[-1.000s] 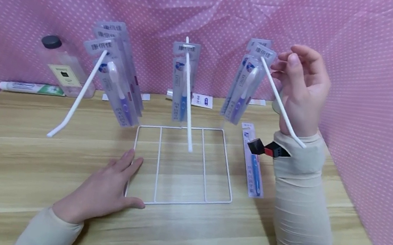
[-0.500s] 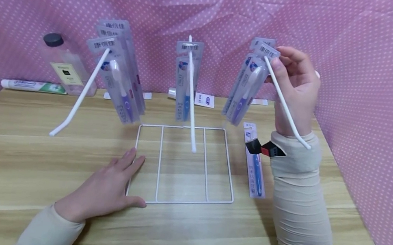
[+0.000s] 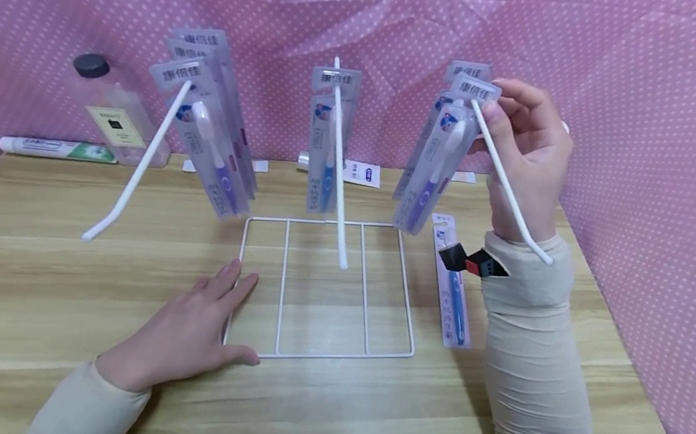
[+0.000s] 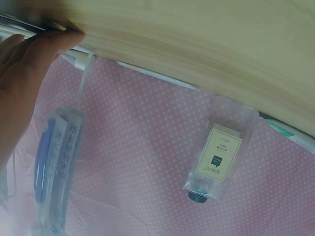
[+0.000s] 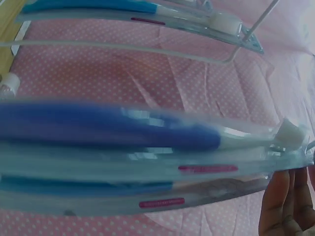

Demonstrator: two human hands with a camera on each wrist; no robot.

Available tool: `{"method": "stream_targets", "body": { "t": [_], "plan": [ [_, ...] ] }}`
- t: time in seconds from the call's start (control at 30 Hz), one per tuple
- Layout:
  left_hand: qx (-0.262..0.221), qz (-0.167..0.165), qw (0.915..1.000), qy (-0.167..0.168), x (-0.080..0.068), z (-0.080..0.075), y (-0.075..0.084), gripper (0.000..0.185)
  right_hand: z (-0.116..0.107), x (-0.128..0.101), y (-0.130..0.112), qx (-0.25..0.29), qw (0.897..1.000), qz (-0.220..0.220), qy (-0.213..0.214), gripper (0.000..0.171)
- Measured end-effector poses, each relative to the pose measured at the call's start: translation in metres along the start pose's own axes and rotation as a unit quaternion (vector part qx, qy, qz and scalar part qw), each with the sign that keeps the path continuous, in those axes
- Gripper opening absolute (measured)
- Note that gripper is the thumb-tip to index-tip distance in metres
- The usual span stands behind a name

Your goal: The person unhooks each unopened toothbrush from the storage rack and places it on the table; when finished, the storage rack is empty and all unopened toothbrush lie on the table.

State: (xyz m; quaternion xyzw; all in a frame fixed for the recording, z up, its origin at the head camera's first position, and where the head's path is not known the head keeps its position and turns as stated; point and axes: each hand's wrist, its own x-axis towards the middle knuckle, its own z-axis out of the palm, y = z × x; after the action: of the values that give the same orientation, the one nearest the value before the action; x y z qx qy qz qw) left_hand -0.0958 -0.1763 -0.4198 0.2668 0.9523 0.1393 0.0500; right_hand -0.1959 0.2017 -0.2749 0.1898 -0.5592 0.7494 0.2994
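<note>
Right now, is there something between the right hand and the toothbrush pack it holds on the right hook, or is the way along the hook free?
Nothing stands between them: the right hand already pinches the top of the front toothbrush pack. Ahead of it, the right hook looks bare down to its tip; more packs hang behind it.

A clear toothbrush pack (image 3: 434, 162) with a purple-handled brush hangs tilted from the right white hook (image 3: 508, 186) of the wire rack (image 3: 326, 287), in front of another pack. The right hand (image 3: 528, 152) pinches its printed header card at the hook's upper end.
</note>
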Motion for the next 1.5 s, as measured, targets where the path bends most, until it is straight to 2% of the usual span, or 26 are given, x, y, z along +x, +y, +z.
{"method": "stream_targets", "body": {
  "t": [0.4,0.73,1.0,1.13,1.37,1.5],
  "plan": [
    [-0.002,-0.003,1.0,-0.002,-0.002,0.001,0.001,0.114,-0.014,-0.02,-0.015,-0.031,0.998,-0.015,-0.051,0.024],
    [0.001,-0.006,1.0,-0.005,-0.001,0.002,0.001,0.114,-0.031,-0.045,-0.046,-0.065,0.992,-0.017,-0.107,0.03],
    [-0.003,-0.008,1.0,-0.001,-0.001,0.001,0.001,0.115,-0.04,-0.058,-0.071,-0.127,0.98,-0.033,-0.15,0.035],
    [-0.004,-0.009,0.9999,-0.003,-0.001,0.0,0.002,0.115,-0.044,-0.064,-0.082,-0.12,0.978,-0.034,-0.17,0.033],
    [0.001,-0.006,1.0,0.001,0.0,0.0,0.003,0.115,-0.052,-0.071,-0.092,-0.075,0.974,-0.061,-0.206,0.033],
    [0.005,-0.006,1.0,0.003,0.0,0.0,0.003,0.115,-0.054,-0.075,-0.096,-0.047,0.977,-0.064,-0.2,0.034]
  ]
}}
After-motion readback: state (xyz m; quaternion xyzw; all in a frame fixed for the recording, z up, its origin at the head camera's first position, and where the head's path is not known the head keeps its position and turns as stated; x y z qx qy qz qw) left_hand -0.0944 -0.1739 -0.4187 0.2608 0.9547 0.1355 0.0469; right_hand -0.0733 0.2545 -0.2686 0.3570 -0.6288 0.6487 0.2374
